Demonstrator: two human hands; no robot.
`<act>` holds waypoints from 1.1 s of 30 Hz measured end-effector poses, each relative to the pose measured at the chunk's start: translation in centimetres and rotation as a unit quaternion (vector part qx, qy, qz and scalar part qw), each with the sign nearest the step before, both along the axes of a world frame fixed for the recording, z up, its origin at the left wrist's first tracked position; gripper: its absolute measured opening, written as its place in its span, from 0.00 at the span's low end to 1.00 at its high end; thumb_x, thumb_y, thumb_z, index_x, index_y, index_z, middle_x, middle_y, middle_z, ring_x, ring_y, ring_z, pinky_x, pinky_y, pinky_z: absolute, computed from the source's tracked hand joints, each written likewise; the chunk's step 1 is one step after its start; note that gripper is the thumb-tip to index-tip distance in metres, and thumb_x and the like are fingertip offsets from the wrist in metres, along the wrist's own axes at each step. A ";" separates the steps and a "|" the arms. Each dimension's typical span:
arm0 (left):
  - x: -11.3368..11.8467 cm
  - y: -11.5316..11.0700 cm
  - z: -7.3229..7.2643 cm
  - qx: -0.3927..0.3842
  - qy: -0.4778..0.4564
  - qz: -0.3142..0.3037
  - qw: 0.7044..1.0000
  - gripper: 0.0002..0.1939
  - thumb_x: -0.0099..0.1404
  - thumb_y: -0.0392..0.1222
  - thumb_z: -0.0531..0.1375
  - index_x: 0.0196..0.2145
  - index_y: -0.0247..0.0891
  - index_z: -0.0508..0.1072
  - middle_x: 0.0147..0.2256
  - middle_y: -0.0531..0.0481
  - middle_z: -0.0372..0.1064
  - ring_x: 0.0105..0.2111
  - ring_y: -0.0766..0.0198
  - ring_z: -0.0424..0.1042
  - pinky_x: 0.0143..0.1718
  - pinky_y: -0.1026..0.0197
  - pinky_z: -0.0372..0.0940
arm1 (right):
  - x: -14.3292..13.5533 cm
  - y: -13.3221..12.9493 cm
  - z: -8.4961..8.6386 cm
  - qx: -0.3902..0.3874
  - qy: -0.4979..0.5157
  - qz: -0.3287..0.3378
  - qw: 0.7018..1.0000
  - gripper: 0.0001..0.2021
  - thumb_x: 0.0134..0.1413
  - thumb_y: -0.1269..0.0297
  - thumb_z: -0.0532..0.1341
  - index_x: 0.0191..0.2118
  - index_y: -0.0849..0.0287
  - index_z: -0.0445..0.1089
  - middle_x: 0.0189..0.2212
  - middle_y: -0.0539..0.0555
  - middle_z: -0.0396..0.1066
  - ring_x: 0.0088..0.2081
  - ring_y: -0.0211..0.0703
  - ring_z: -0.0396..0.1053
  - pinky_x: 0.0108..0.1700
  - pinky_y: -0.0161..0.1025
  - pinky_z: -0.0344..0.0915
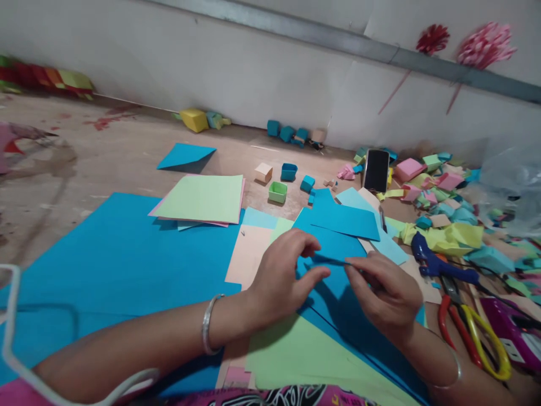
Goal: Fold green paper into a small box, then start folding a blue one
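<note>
My right hand [382, 290] pinches the end of a thin blue paper strip [332, 260], seen nearly edge-on. The strip's other end points toward my left hand [285, 268], whose thumb and fingers are curved but apart, with no visible grip on it. Both hands are above blue paper [333, 301] and a light green sheet [304, 355]. Just beyond the hands lies a smaller piece of blue card [350, 221]. Peach paper [249, 254] shows to the left of my left hand.
At right are a blue glue gun [439, 262], yellow-handled scissors [486, 344], red-handled pliers [459, 327], a purple power strip [509, 332] and heaped paper pieces [448, 180]. A phone [376, 170] and small paper boxes [278, 193] stand farther back. Large blue sheets [139, 254] spread left.
</note>
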State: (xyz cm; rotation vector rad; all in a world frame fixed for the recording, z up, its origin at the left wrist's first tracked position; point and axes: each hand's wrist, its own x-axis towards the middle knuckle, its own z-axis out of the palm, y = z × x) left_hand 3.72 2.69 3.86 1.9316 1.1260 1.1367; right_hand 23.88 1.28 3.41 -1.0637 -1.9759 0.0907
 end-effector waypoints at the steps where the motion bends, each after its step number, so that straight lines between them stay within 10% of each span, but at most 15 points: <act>1: 0.0 0.0 0.2 -0.023 -0.013 -0.008 1.000 0.08 0.63 0.44 0.61 0.33 0.36 0.71 0.31 0.47 0.71 0.32 0.64 0.69 0.29 0.64 0.65 | 0.4 -0.1 0.1 0.046 -0.032 0.001 0.998 0.13 0.52 0.75 0.62 0.43 0.54 0.71 0.19 0.47 0.61 0.22 0.37 0.56 0.24 0.38 0.52; 6: 0.5 -0.3 0.2 -0.261 -0.119 -0.175 0.942 0.22 0.70 0.48 0.50 0.22 0.37 0.69 0.23 0.50 0.71 0.22 0.70 0.68 0.24 0.67 0.65 | 1.4 -0.6 0.7 0.198 -0.230 0.111 0.946 0.17 0.53 0.70 0.62 0.50 0.53 0.71 0.16 0.45 0.63 0.20 0.38 0.57 0.23 0.39 0.51; 11: 0.9 -0.6 -0.2 -0.323 -0.162 -0.149 0.921 0.17 0.67 0.42 0.54 0.20 0.37 0.66 0.23 0.52 0.71 0.24 0.69 0.69 0.30 0.65 0.68 | -0.2 -0.4 -0.1 0.248 -0.260 0.128 0.924 0.11 0.51 0.73 0.64 0.42 0.56 0.74 0.17 0.47 0.66 0.21 0.37 0.60 0.22 0.39 0.50; 16: 0.2 -0.1 -1.2 -0.090 0.067 -0.060 0.992 0.13 0.70 0.39 0.51 0.30 0.35 0.71 0.23 0.51 0.70 0.22 0.67 0.68 0.23 0.66 0.63 | -1.5 0.0 -1.2 0.065 -0.129 0.108 0.984 0.04 0.55 0.68 0.62 0.38 0.57 0.71 0.22 0.50 0.71 0.24 0.40 0.64 0.26 0.40 0.59; 21: -0.4 -0.5 -2.3 0.259 0.349 -0.015 0.900 0.23 0.65 0.28 0.51 0.58 0.22 0.62 0.36 0.36 0.76 0.28 0.59 0.75 0.22 0.63 0.65 | -2.2 -0.5 -1.2 -0.132 0.044 0.040 0.989 0.09 0.62 0.64 0.56 0.35 0.56 0.73 0.27 0.51 0.74 0.28 0.39 0.70 0.30 0.35 0.64; 27: 0.4 -1.6 -1.7 0.343 0.436 0.042 0.831 0.19 0.68 0.29 0.48 0.54 0.19 0.66 0.46 0.27 0.72 0.42 0.49 0.76 0.32 0.55 0.73 | -3.3 -0.8 -1.9 -0.216 0.095 -0.026 0.971 0.16 0.61 0.56 0.57 0.27 0.59 0.72 0.22 0.51 0.70 0.23 0.37 0.65 0.26 0.33 0.60; 33: 0.6 -1.5 -2.5 0.320 0.415 0.014 0.852 0.21 0.69 0.30 0.47 0.56 0.18 0.63 0.51 0.26 0.68 0.50 0.47 0.72 0.42 0.50 0.72 | -3.3 -0.4 -2.2 -0.244 0.115 -0.081 0.960 0.22 0.61 0.52 0.55 0.19 0.58 0.61 0.16 0.47 0.59 0.20 0.34 0.57 0.22 0.33 0.55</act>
